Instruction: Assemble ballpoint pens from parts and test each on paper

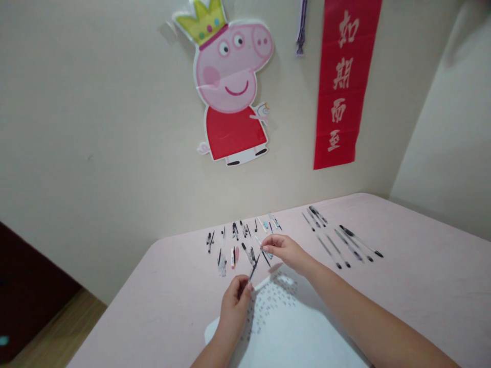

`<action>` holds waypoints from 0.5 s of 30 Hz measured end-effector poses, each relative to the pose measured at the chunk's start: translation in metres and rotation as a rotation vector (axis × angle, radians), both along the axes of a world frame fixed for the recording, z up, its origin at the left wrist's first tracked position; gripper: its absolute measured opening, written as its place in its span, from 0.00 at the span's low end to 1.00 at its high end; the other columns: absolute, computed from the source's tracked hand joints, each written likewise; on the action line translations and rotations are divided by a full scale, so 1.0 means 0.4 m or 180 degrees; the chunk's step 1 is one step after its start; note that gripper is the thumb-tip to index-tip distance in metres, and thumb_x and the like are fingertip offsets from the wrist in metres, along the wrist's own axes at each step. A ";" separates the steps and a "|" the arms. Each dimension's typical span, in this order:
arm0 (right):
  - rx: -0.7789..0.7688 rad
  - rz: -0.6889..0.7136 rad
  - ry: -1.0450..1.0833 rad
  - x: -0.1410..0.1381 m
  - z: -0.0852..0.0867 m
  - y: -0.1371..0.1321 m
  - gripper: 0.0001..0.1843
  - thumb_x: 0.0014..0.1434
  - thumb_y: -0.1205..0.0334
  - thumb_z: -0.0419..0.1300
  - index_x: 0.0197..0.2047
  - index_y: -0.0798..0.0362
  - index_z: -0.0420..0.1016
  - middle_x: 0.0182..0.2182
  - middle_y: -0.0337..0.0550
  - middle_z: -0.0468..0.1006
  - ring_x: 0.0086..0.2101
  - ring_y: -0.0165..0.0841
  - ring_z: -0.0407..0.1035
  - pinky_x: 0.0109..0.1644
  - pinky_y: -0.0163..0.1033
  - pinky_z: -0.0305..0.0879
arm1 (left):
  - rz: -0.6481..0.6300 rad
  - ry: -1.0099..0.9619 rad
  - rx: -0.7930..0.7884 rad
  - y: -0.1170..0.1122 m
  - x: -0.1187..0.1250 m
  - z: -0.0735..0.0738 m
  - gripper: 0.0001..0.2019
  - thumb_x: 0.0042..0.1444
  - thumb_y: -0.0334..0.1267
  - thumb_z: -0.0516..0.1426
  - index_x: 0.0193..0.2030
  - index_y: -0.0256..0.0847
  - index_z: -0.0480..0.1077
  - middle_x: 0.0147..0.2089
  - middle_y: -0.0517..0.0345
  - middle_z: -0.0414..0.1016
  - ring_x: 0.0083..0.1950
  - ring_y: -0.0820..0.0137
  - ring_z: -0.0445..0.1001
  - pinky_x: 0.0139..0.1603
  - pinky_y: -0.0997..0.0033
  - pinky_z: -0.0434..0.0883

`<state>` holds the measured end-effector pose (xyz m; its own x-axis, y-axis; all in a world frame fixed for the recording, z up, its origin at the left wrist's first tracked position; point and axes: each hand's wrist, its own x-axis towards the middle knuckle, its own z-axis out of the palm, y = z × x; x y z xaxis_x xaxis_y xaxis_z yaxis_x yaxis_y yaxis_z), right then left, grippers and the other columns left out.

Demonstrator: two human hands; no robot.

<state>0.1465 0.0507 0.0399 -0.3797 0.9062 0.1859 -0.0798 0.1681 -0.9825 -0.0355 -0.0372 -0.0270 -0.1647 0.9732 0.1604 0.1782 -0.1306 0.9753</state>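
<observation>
Pink tabletop [422, 291], dark pen [254, 267] diagonally up-right

My left hand [235, 301] grips a dark pen [254, 267]; my right hand [280, 248] hovers near its tip; pens [318, 215] lie near the table's [422, 266] far edge.

You're likely in a home: cartoon pig cutout [233, 133] at twelve o'clock, red lettered banner [342, 92] at one.

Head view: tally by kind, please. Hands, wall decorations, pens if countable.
Hands: 2 (left hand, right hand)
Pig cutout: 1
Red banner: 1
Purple cord: 1
Total: 5
Pens left out: too small and overlapping to count surely.
</observation>
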 end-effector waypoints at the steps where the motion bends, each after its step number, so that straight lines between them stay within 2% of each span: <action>1: -0.0009 -0.0003 -0.0001 -0.001 -0.001 0.000 0.14 0.45 0.52 0.65 0.30 0.54 0.73 0.27 0.39 0.74 0.32 0.32 0.66 0.40 0.38 0.59 | -0.0009 0.0012 0.0006 0.000 -0.001 -0.002 0.13 0.48 0.48 0.58 0.34 0.40 0.71 0.28 0.58 0.70 0.32 0.68 0.68 0.33 0.70 0.65; 7: -0.0013 -0.0017 -0.0050 -0.003 -0.004 -0.002 0.12 0.46 0.55 0.64 0.30 0.55 0.74 0.27 0.38 0.73 0.30 0.30 0.65 0.38 0.37 0.59 | -0.0012 -0.0007 0.0011 0.003 -0.004 -0.013 0.12 0.49 0.46 0.58 0.35 0.40 0.70 0.29 0.58 0.71 0.33 0.68 0.69 0.35 0.70 0.66; 15: 0.0008 0.0058 -0.0250 -0.009 -0.007 -0.006 0.12 0.45 0.55 0.65 0.30 0.55 0.76 0.28 0.41 0.76 0.31 0.32 0.67 0.39 0.38 0.60 | -0.0051 0.0069 0.0050 0.001 -0.003 -0.007 0.10 0.50 0.45 0.58 0.35 0.40 0.71 0.30 0.58 0.71 0.32 0.68 0.68 0.34 0.70 0.65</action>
